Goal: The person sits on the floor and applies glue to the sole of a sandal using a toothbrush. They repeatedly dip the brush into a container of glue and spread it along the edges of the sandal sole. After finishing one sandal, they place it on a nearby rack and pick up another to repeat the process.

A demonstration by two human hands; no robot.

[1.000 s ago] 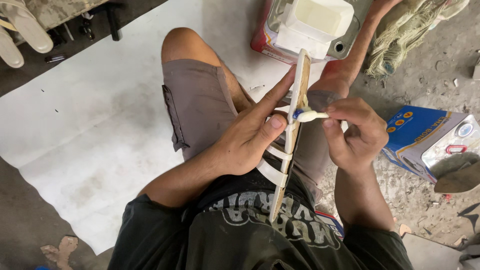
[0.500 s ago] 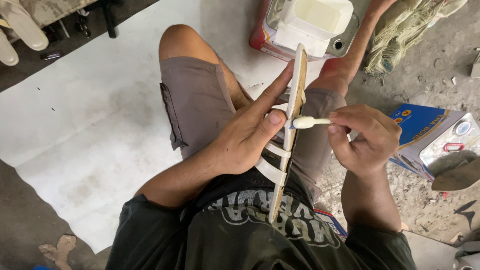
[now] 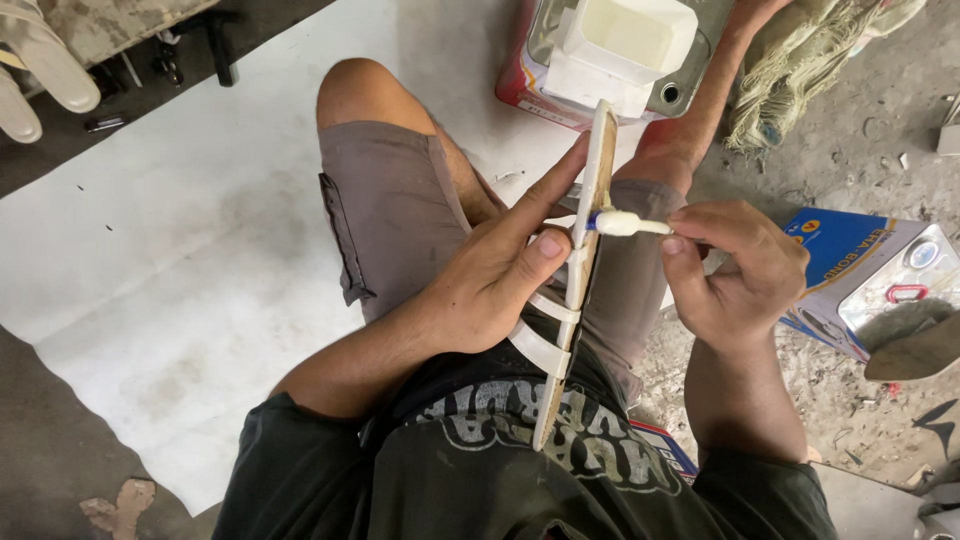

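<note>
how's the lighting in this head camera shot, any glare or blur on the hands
Head view: soft, even daylight, no hard shadows; the white floor sheet is bright but not blown out. Left hand, right hand and the long pale wooden strip are sharp. Slight wide-angle bending at the edges.

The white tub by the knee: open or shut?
Open. The white tub has no lid on; its pale inside shows from above, beyond the wooden strip.
</note>
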